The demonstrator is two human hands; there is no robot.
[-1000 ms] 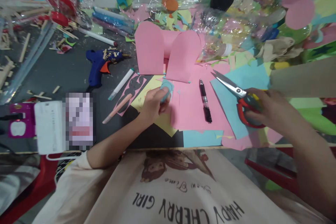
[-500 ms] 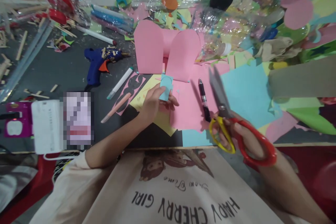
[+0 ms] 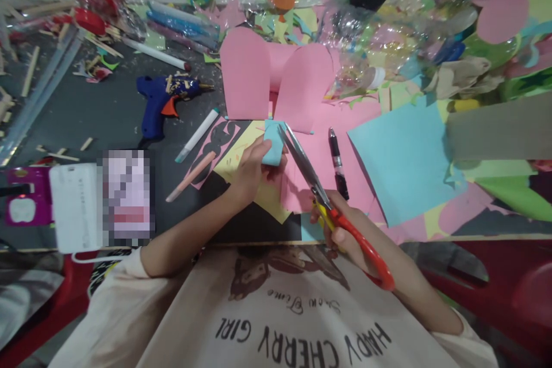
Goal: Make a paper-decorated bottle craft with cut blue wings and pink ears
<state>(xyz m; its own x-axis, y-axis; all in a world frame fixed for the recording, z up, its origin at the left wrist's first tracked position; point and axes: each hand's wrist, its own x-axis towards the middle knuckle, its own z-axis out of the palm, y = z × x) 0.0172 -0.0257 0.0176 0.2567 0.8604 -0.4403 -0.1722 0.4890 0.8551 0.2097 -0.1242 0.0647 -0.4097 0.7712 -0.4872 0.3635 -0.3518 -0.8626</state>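
A small piece of light blue paper (image 3: 273, 146) is pinched in my left hand (image 3: 249, 169), over pink and yellow sheets. My right hand (image 3: 351, 227) grips scissors (image 3: 307, 168) by their red and yellow handles. The blades are slightly apart, and their tips are at the right edge of the blue piece. Whether the tips touch the paper I cannot tell. Just beyond my left hand stand two rounded pink paper shapes (image 3: 246, 77). A black pen (image 3: 338, 164) lies on the pink sheet (image 3: 297, 184) between the scissors and a large light blue sheet (image 3: 401, 161).
On the left lie a blue glue gun (image 3: 157, 103), a white marker (image 3: 197, 135), a peach marker (image 3: 190, 177), a phone (image 3: 128, 194) and a white power bank (image 3: 76, 207). Plastic bottles (image 3: 379, 34) and paper scraps crowd the far side. The table edge (image 3: 259, 242) runs close to my body.
My right hand has brought the scissors left, from beyond the pen to the small blue paper, and their blades are closer together. The large blue sheet has shifted and turned. My left hand stays nearly still.
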